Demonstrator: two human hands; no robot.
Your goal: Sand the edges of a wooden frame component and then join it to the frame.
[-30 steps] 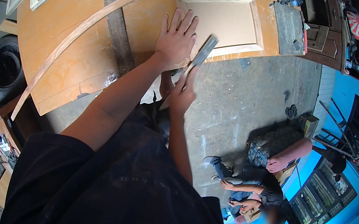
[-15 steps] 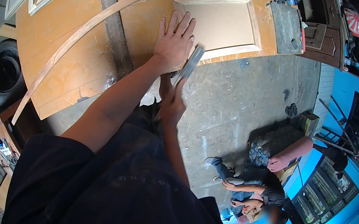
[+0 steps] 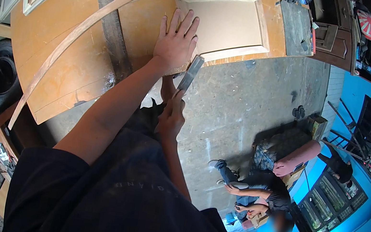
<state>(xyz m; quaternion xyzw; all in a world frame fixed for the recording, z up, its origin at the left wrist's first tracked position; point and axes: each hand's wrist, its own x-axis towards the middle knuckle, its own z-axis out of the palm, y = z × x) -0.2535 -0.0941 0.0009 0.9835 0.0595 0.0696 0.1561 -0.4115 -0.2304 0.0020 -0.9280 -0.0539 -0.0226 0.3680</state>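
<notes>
So, 2 bare arms in view here. Left arm reaches diagonally up and to the right, pretty much stretched out. Left hand is palm down and flat, all 5 digits showing: 4 fingers fanned with clear gaps, pointing away from the body, thumb off on the right side. Wrist bends a little, so the hand sits slightly left of the forearm's line. Right forearm comes up shorter, leaning left. Right hand is way closer to the torso, fingers curled in a grip.
</notes>
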